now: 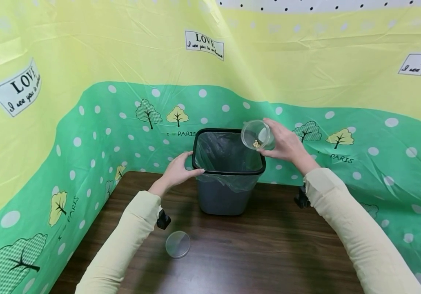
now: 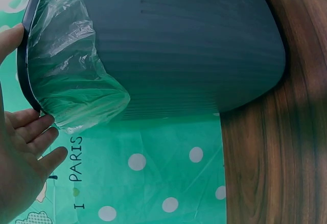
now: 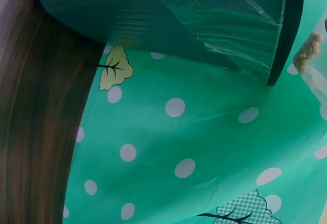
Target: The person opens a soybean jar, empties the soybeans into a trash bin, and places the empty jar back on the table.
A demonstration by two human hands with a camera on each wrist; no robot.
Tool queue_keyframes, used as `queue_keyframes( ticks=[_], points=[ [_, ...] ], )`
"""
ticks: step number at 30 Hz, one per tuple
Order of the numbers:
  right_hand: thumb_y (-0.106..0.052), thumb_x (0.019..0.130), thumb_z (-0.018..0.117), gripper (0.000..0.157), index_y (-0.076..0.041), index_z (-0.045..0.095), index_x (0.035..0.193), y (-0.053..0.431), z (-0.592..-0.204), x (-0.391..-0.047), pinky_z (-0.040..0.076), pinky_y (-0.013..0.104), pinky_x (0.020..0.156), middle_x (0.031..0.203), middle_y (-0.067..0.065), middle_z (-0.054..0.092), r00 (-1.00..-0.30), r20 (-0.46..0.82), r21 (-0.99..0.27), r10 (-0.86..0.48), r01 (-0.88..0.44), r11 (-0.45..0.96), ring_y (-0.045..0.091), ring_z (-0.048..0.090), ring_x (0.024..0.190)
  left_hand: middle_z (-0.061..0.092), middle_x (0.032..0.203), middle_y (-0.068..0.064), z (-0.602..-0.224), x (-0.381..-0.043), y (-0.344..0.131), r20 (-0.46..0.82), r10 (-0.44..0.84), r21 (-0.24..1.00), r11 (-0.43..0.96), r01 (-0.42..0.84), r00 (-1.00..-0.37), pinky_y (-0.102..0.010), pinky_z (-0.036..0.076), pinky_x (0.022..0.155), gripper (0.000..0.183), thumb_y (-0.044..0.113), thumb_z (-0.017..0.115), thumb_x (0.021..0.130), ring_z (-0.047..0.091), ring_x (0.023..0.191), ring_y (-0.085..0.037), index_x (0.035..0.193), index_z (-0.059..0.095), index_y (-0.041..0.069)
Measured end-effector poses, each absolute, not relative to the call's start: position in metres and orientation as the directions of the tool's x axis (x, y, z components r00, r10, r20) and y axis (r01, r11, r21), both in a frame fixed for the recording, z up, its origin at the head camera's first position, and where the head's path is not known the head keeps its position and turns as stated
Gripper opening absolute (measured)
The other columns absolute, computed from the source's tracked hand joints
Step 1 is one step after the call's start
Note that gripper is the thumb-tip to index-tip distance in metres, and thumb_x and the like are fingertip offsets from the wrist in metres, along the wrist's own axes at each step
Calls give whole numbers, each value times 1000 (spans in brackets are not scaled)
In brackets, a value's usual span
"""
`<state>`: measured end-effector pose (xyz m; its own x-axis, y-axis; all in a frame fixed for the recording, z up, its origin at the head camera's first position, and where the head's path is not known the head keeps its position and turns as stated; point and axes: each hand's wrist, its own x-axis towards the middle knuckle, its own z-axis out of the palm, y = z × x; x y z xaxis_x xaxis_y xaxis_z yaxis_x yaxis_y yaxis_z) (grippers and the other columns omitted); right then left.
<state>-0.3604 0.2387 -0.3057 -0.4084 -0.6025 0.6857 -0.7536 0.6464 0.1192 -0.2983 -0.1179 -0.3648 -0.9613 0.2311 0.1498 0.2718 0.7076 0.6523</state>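
Note:
A dark grey trash can [image 1: 222,198] with a black rim stands at the back of the table, lined with a clear plastic bag [image 2: 76,76]. My left hand [image 1: 178,169] spans the rim's left front corner, its thumb and fingertips touching the rim with the fingers fairly straight. Over the can's right side, my right hand [image 1: 284,141] grips a clear round plastic cup [image 1: 248,132], tilted with its mouth toward the can. Small tan pieces [image 1: 256,143] lie inside the cup, and they show in the right wrist view at the right edge too.
A clear round lid [image 1: 178,244] lies on the dark wooden table [image 1: 239,253], in front of the can and to its left. Behind and beside the table hangs a green and yellow printed cloth [image 1: 122,114], close to the can's back.

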Motion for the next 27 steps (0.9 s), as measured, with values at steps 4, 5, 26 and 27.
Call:
queue_keyframes(
  ticks=[4,5,26,27],
  points=[
    [-31,56,79,94,1,37,133,242,-306,-360,46,53,81,130,22,46,-412,672,128,-615,-754,644,38,48,111,34,143,-10,-365,-298,-117,150,233,655,705,273,-961,-47,31,102,83,55,63,76,32,130,-28,140,33,10],
    [-30,55,80,95,1,37,133,243,-306,-360,46,53,80,130,21,45,-406,663,144,-628,-754,640,38,48,112,34,143,-10,-365,-298,-117,149,233,655,704,272,-961,-47,31,102,83,54,63,76,32,130,-28,140,34,10],
    [-15,57,82,84,7,43,128,237,-301,-362,33,50,99,129,28,44,-117,484,455,-867,-813,363,41,40,120,33,143,-8,-364,-299,-118,128,215,683,688,244,-968,-47,30,103,81,50,65,76,30,131,-27,140,34,11],
    [-14,58,81,83,7,43,129,237,-301,-362,32,49,100,129,27,44,-123,488,449,-864,-813,369,40,39,121,33,143,-9,-364,-299,-118,128,216,684,687,243,-968,-48,30,103,81,50,66,76,30,131,-27,140,34,11]
  ],
)
